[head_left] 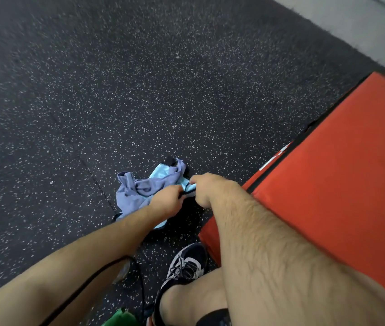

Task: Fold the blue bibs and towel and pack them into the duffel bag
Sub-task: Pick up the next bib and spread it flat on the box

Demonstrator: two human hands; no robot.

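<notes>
Bibs (161,174), one heap, two hands (167,200) (204,188) gripping

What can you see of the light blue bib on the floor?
The bib is thin, slightly shiny light blue fabric with black trim. It lies crumpled on the speckled floor beside a red mat. A lavender cloth lies tangled over its middle and hides much of it. The left hand and right hand each grip its black-trimmed near edge with curled fingers, close together.
</notes>
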